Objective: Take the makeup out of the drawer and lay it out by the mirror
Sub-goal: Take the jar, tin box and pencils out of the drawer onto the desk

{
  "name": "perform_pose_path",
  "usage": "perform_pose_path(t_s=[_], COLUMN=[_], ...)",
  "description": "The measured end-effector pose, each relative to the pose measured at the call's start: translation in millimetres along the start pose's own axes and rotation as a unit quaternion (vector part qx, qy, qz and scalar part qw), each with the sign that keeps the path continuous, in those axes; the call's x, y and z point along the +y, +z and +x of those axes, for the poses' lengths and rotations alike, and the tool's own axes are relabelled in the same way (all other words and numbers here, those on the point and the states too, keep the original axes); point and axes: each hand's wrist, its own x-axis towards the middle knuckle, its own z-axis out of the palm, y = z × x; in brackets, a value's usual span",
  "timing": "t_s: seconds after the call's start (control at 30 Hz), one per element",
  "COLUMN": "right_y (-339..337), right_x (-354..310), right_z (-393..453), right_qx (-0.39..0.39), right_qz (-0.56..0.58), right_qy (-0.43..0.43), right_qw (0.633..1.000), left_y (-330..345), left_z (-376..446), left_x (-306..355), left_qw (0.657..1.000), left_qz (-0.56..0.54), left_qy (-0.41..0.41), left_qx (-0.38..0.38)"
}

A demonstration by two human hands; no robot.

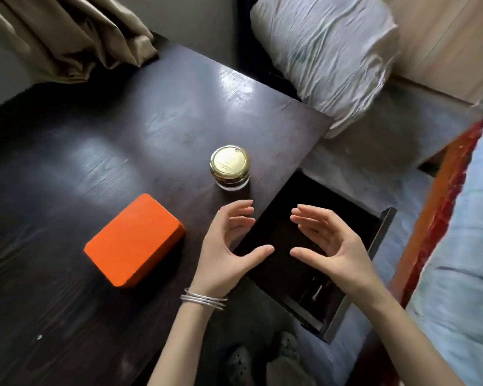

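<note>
A small glass jar with a gold lid (229,166) stands upright on the dark wooden table (109,140), near its right edge. An orange box (134,240) lies flat to the jar's lower left. The drawer (385,235) is pulled out below the table's right edge; its inside is dark, with a small object (317,292) dimly visible near the front. My left hand (229,246) and my right hand (326,243) hover over the table edge and the drawer, palms facing each other, fingers loosely spread, holding nothing. The jar stands just beyond my left fingertips, untouched.
A beige curtain (76,40) drapes onto the table's far left corner. A white pillow (326,57) and a bed with light blue bedding (463,246) lie to the right. My feet in grey clogs (240,363) show below the table edge.
</note>
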Motion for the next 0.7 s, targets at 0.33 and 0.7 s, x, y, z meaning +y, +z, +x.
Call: perform_pose_path(t_s=[0.33,0.7], right_y=[-100,-122], right_x=[87,136], right_z=[-54,-55], right_qx=[0.115,0.102], right_qz=[0.021,-0.012], right_qy=[0.093,0.116], right_qw=[0.989,0.988], left_y=[140,216], left_z=[14,24], left_x=[-94,-192], left_qw=[0.988,0.957], left_qz=[-0.005,0.105], left_qy=[-0.118,-0.268], left_qx=[-0.104,-0.036])
